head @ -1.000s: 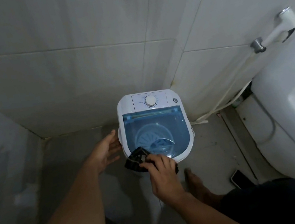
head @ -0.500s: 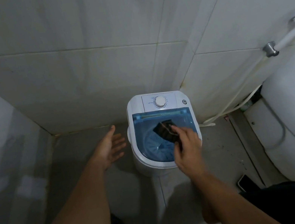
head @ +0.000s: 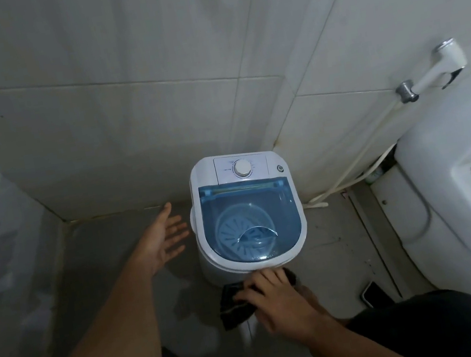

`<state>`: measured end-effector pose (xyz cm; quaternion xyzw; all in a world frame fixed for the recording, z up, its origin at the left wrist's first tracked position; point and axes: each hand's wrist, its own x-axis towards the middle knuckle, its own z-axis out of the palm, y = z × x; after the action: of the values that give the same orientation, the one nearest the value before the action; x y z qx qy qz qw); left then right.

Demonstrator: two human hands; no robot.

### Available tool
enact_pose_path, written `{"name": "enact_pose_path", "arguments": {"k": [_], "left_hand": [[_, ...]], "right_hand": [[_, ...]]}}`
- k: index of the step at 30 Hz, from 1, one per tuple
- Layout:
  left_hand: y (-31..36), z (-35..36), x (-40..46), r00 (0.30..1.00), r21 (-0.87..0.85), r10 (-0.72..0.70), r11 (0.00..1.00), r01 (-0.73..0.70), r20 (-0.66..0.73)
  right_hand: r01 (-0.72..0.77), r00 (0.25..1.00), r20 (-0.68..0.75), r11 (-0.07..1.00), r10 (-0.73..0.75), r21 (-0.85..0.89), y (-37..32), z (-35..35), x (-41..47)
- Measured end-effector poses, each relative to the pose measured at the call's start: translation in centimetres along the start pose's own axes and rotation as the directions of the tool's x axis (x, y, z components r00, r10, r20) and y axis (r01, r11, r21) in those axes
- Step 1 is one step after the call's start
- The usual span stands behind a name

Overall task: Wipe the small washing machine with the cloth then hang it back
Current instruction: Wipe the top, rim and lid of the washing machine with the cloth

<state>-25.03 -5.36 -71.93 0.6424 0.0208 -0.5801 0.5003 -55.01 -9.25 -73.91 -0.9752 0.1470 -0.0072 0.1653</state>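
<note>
A small white washing machine [head: 239, 163] with a see-through blue lid and a round dial stands on the floor in the corner of the tiled walls. My right hand [head: 276, 300] presses a dark cloth [head: 233, 309] against the machine's front side, just below the lid's near rim. The cloth hangs partly loose to the left of my fingers. My left hand [head: 164, 239] hovers open beside the machine's left side, palm turned toward it, not touching.
A white toilet [head: 459, 170] fills the right side, with a spray hose [head: 430, 74] on the wall above it. A dark phone [head: 374, 294] lies on the grey floor at the right. A glass panel stands at the left.
My right hand has dragged the cloth from the top of the blue lid down to the machine's front side. My left hand stays open beside the machine.
</note>
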Motion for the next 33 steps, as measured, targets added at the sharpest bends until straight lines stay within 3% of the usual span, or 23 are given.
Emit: {"name": "enact_pose_path", "arguments": {"k": [3, 5, 7, 10, 13, 16, 19, 23, 26, 29, 31, 33], "left_hand": [[-0.1, 0.0, 0.0, 1.000, 0.011, -0.003, 1.000, 0.003, -0.002], [-0.1, 0.0, -0.1, 1.000, 0.024, -0.004, 1.000, 0.004, 0.002], [-0.2, 0.1, -0.3, 1.000, 0.031, -0.002, 1.000, 0.002, 0.004], [-0.2, 0.0, -0.4, 1.000, 0.035, 0.002, 0.999, -0.002, 0.013], [-0.1, -0.1, -0.3, 1.000, 0.028, -0.001, 1.000, 0.001, 0.011], [-0.2, 0.1, -0.1, 1.000, 0.017, 0.000, 1.000, -0.001, 0.006], [-0.2, 0.1, 0.1, 1.000, 0.014, -0.002, 1.000, 0.002, 0.005], [-0.1, 0.2, 0.1, 1.000, 0.004, 0.000, 1.000, 0.000, -0.011], [-0.1, 0.2, -0.1, 1.000, 0.002, -0.001, 1.000, 0.001, -0.029], [-0.1, 0.1, 0.0, 0.999, -0.010, 0.010, 1.000, -0.010, -0.042], [0.0, -0.1, 0.2, 0.998, -0.026, 0.011, 1.000, -0.012, -0.058], [0.0, -0.3, 0.4, 0.997, -0.045, 0.001, 0.999, -0.004, -0.074]], "right_hand": [[-0.141, 0.975, -0.162, 0.987, 0.153, 0.084, 0.7, -1.5, 0.6], [-0.286, 0.904, -0.288, 0.948, 0.315, 0.140, 1.7, -2.2, 1.6], [-0.398, 0.850, -0.309, 0.904, 0.427, 0.153, 2.5, -2.2, 2.0], [-0.391, 0.893, -0.208, 0.917, 0.398, 0.078, 1.7, -0.7, 1.4], [-0.190, 0.982, -0.017, 0.981, 0.190, 0.028, -0.4, 1.4, 0.3], [-0.012, 0.994, 0.107, 0.999, 0.008, 0.038, -1.6, 2.7, 0.0], [-0.097, 0.993, -0.050, 0.977, 0.109, 0.192, -1.5, 1.3, 1.1], [-0.239, 0.880, -0.336, 0.924, 0.336, 0.299, 0.6, -1.9, 4.8], [-0.372, 0.851, -0.297, 0.897, 0.433, 0.240, 2.0, -2.4, 7.8], [-0.291, 0.938, -0.189, 0.956, 0.292, 0.031, 1.3, -1.3, 9.0], [-0.065, 0.996, -0.071, 0.997, 0.062, -0.037, 0.6, -0.6, 9.1], [0.168, 0.985, 0.035, 0.985, -0.169, 0.025, 0.7, -0.9, 9.7]]}}
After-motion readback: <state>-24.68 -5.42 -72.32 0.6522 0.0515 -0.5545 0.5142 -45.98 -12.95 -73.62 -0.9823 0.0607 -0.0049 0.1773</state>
